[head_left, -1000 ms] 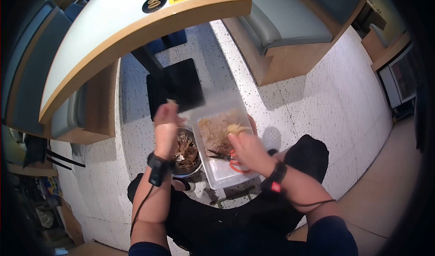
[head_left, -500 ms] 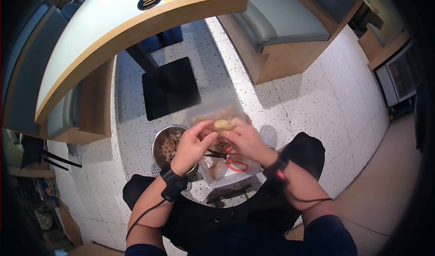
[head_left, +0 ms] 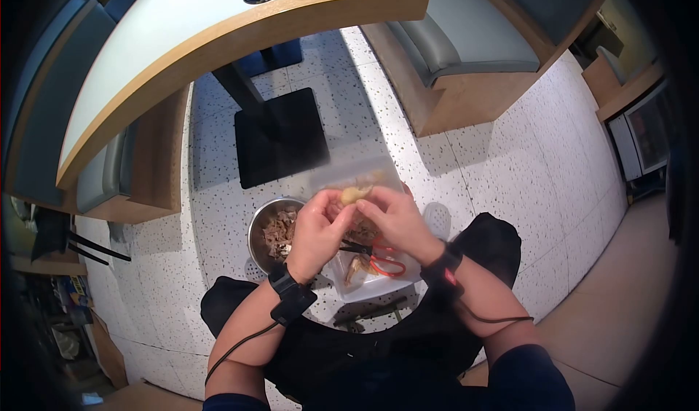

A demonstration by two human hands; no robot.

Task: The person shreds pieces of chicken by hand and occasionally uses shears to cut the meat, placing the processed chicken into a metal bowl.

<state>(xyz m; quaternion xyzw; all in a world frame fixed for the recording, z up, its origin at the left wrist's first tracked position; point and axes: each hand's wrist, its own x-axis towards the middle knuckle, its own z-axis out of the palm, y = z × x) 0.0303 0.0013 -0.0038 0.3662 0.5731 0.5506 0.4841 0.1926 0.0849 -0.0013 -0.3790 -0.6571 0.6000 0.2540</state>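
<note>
My left hand (head_left: 318, 229) and my right hand (head_left: 397, 223) meet above a translucent plastic tub (head_left: 386, 289). Between them they pinch a pale yellow piece of meat (head_left: 354, 192), fingers of both closed on it; its exact cut cannot be made out. Scissors (head_left: 387, 265) with orange-red handles and dark blades rest in the tub, just under my right hand. Near them lies a brownish meat scrap (head_left: 357, 274). Left of the tub, close to my left hand, stands a round steel bowl (head_left: 252, 242) holding torn brown meat (head_left: 278, 232). My hands cover part of the tub's contents.
A wood-edged white table (head_left: 240, 43) juts in above, on a black base plate (head_left: 280, 138). Grey padded benches (head_left: 480, 43) flank it. The speckled floor (head_left: 510, 163) carries the tub and bowl, with my knees (head_left: 489, 247) to either side.
The view has shifted slightly, so the table appears further right. Both hands still hold the yellow piece; the fingers have changed their grip a little, with more of the piece stretched between them.
</note>
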